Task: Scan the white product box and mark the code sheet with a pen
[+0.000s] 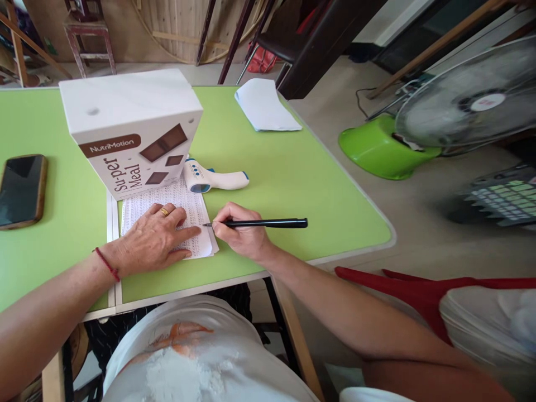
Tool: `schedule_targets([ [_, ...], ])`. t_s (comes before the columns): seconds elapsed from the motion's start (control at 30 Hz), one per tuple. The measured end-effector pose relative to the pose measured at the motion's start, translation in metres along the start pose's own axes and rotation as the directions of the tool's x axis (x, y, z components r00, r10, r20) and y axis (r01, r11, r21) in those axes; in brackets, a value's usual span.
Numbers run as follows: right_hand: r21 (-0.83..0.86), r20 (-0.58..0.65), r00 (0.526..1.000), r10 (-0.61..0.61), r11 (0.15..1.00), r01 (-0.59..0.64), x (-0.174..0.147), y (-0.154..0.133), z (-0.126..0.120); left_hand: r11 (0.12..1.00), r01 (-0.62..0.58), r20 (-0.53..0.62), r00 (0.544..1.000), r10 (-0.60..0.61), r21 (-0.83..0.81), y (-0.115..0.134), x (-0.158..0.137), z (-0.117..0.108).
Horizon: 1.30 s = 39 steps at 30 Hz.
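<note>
My right hand (243, 231) grips a black pen (272, 223), its tip at the right side of a sheet of paper (205, 245) covered with rows of handwriting. Flat on that same sheet lies my left hand (161, 234), fingers spread, with a ring on one finger and a red cord at the wrist. More sheets show beneath the top one. A white and brown NutriMotion box (138, 134) stands over the paper's far part and hides it. Beside the box, a white and blue infrared thermometer (213, 177) rests on its side.
A phone (23, 191) lies on the green table (318, 206) at the left. Folded white paper (268, 106) is near the far right edge. Beyond the table are a fan (469, 106), a green plastic stool (377, 148) and a red chair (402, 290).
</note>
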State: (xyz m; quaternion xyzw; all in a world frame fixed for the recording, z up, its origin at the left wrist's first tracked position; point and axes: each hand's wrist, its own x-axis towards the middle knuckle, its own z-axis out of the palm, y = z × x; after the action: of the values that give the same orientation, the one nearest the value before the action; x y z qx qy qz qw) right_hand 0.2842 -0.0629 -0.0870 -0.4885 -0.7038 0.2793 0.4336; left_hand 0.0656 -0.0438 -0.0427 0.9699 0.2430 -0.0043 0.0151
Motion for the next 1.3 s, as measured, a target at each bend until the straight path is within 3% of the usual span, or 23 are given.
schedule_targets([
  [0.23, -0.012, -0.053, 0.998, 0.044, 0.999, -0.045, -0.0012, 0.0023, 0.0009, 1.000, -0.006, -0.025, 1.000, 0.005, -0.004, -0.0016, -0.0003, 0.0024],
  [0.6, -0.020, -0.015, 1.000, 0.008, 1.000, -0.008, -0.0002, 0.0007, 0.0003, 1.000, 0.005, 0.003, 1.000, -0.005, -0.011, -0.0004, -0.0004, 0.0004],
  [0.77, -0.033, -0.071, 0.997, 0.026, 0.999, -0.029, -0.0009, 0.0023, -0.0007, 1.000, -0.005, -0.013, 1.000, 0.005, -0.013, -0.0012, -0.0002, 0.0013],
  [1.3, -0.020, -0.039, 0.999, -0.003, 1.000, 0.002, -0.0016, 0.0022, 0.0008, 1.000, -0.004, -0.007, 1.000, 0.003, -0.015, -0.0018, -0.0004, 0.0006],
])
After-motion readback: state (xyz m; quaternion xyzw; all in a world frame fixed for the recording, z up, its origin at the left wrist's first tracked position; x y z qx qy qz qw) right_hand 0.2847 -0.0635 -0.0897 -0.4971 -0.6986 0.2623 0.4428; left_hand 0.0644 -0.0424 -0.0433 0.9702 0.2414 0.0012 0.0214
